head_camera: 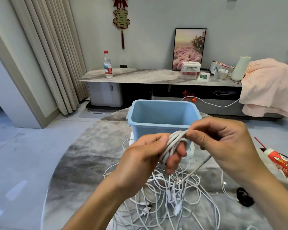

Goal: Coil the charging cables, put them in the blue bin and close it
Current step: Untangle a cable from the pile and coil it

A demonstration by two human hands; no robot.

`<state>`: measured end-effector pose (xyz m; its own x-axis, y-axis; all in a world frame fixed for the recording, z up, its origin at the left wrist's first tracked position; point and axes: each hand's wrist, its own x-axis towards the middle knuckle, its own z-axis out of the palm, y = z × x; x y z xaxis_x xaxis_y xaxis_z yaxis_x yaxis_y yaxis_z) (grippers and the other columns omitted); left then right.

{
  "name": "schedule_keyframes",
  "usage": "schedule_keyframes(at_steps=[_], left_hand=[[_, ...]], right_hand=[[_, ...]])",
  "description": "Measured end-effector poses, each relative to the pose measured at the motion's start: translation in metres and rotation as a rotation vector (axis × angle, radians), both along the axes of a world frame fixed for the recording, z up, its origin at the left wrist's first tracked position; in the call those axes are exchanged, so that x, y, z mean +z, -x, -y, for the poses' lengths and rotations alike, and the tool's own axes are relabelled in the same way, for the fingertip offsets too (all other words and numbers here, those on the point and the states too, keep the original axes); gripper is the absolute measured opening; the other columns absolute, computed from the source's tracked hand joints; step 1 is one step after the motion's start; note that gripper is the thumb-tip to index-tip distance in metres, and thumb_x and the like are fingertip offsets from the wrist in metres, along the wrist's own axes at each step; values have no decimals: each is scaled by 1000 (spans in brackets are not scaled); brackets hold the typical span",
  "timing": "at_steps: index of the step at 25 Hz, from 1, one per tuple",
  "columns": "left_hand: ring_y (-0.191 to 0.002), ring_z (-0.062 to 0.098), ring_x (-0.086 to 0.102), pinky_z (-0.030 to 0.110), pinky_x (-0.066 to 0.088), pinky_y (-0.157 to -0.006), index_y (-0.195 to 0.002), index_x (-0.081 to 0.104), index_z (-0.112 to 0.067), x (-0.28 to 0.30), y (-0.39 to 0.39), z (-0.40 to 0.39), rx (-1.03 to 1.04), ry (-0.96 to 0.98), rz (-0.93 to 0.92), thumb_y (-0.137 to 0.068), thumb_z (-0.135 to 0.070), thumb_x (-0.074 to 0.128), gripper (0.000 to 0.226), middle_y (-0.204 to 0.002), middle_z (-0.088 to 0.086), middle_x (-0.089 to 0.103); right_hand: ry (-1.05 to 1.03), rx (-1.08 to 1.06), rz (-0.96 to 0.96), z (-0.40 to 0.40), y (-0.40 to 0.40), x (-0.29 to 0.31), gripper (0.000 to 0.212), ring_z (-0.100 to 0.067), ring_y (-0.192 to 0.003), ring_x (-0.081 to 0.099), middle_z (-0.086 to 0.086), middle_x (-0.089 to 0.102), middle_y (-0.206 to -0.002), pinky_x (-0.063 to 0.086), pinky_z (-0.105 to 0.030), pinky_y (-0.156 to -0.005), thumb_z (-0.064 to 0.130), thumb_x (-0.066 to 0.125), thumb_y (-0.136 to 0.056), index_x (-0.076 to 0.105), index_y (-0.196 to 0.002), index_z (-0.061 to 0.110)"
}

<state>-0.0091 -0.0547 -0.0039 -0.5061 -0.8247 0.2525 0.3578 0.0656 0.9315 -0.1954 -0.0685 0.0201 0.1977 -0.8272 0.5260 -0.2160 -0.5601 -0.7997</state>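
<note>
A half-wound coil of white braided charging cable [170, 147] is gripped in the left hand [150, 153], fingers curled round the loops so they cannot spring apart — the right hand [223, 140] pinches the strand at the top, evidently to guide another turn. Below lies a tangle of thin white cables [171, 196]; behind the hands, the open blue plastic bin [163, 113] is kept within reach — its lid cannot be made out.

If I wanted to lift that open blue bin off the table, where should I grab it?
Probably by the rim on its two short sides, coming down from above. The blue bin stands upright and open, with a lip around the top that fingers could hook under. The near side is crowded by both hands coiling a white cable, so the left and right ends look freer.
</note>
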Motion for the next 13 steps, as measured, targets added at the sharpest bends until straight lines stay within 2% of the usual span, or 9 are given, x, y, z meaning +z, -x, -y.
schedule_keyframes(at_steps=[2,3,5,6,8,11,13], left_hand=[[-58,17,41,23,39,-59,-88,62,-2,1,1,-3,-72,-82,-155,-95,-21,36,33,-65,4,47],[-58,17,43,24,41,-65,-89,62,-1,2,1,-4,-75,-110,-221,-95,-21,36,33,-66,5,47],[-62,19,49,34,37,-87,-93,63,-1,3,-2,-3,-18,-150,-354,-97,-20,35,33,-69,5,50],[-66,19,52,38,32,-93,-96,63,-1,4,-6,0,34,-172,-426,-98,-19,36,33,-71,6,52],[-73,19,56,35,35,-94,-100,62,-2,5,-14,7,171,-192,-506,-99,-20,36,31,-77,6,55],[-80,19,61,31,46,-87,-107,61,-1,0,-21,17,461,-91,-322,-98,-23,40,32,-82,7,60],[-81,18,62,31,48,-88,-111,61,-1,1,-19,18,511,-76,-279,-98,-24,43,32,-84,6,62]], right_hand=[[-131,41,203,7,-4,-12,27,-6,-42,36,3,47,-49,33,-14,-42,44,82,-68,64,-72,23],[-209,51,305,9,-6,-18,30,-7,-39,31,5,42,-48,29,-14,-39,46,81,-68,61,-72,24],[-346,39,398,9,-18,-33,23,-8,-35,26,5,38,-46,24,-12,-37,43,73,-74,59,-71,25],[-406,52,400,6,-26,-42,18,-9,-34,26,4,37,-45,23,-13,-37,40,67,-78,60,-72,25],[-491,118,339,-7,-46,-58,14,-9,-38,25,4,35,-47,20,-16,-38,37,60,-85,61,-77,25],[-480,137,133,-30,-66,-63,17,-9,-44,27,8,34,-48,21,-21,-41,34,53,-96,64,-87,25],[-452,132,54,-36,-70,-56,21,-8,-43,29,7,35,-47,23,-18,-43,26,48,-101,65,-88,27]])
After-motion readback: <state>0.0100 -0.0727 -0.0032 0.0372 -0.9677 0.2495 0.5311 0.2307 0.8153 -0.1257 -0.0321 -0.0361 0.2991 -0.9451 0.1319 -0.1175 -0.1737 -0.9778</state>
